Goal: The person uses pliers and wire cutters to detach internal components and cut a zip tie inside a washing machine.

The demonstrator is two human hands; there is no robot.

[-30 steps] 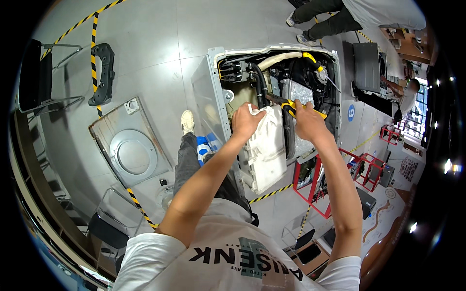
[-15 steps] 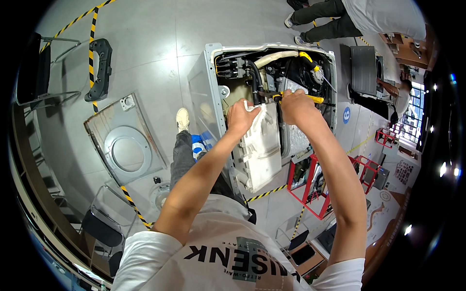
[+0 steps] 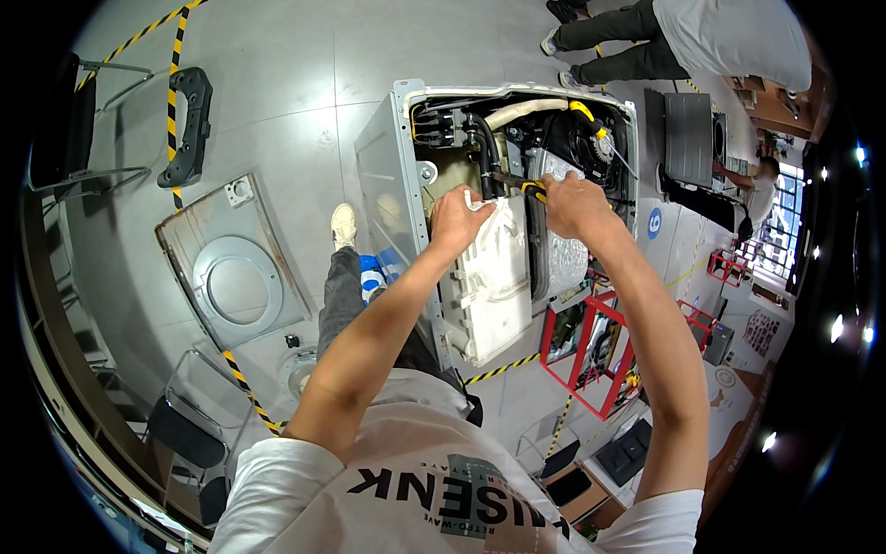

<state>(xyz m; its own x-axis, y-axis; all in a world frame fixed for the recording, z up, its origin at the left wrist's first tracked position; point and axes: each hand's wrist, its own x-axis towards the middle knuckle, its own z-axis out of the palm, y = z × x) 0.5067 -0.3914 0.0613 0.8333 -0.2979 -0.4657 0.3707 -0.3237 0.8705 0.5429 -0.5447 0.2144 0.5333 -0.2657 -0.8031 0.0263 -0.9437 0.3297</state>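
Gripping pliers (image 3: 534, 190), right fingers (image 3: 556, 192) curled

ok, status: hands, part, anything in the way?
Right hand gripping yellow-handled pliers. Left hand at white housing's upper edge. Black hoses crowding pliers' tips.

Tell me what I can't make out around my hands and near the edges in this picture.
In the head view:
- Handles of the pliers: mostly hidden by the right hand.
- Pliers' tip: too small to tell whether it touches the black hoses.
- White plastic part, upper-left edge: partly covered by the left hand.
- Standing person: cut off by the upper edge.
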